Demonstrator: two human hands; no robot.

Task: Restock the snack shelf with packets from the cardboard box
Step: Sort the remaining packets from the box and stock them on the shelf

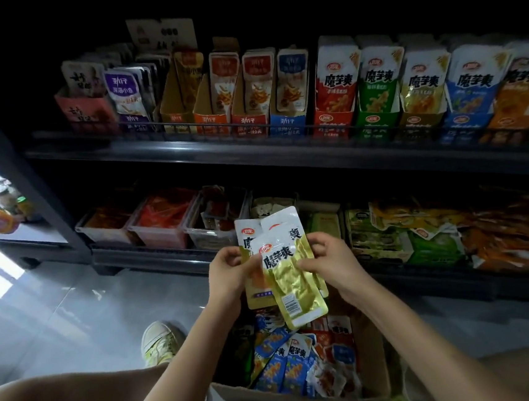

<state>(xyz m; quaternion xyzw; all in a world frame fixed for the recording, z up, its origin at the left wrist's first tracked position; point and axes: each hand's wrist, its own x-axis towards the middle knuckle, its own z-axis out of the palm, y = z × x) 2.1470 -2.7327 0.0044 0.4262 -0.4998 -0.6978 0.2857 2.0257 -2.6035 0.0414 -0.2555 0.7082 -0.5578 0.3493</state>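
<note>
Gold packets (297, 281), a small fan of several, are in both hands above the cardboard box (375, 377), just in front of the lower shelf (152, 259). The left hand (228, 275) pinches the left edge of the fan, its fingers curled and closed on it. The right hand (330, 258) holds the right edge, thumb on the front foil and the other fingers bent behind.

I judge the task to be somewhere in the middle. On the upper shelf (187, 149) the display cartons stand filled up to the front rail, and the gold carton (421, 98) toward the right end has many packets. But the box holds a loose heap (281, 360) of blue, red and green packets from wall to wall, so much sorting and placing is left. The fan in the hands is not yet on any shelf.
</note>
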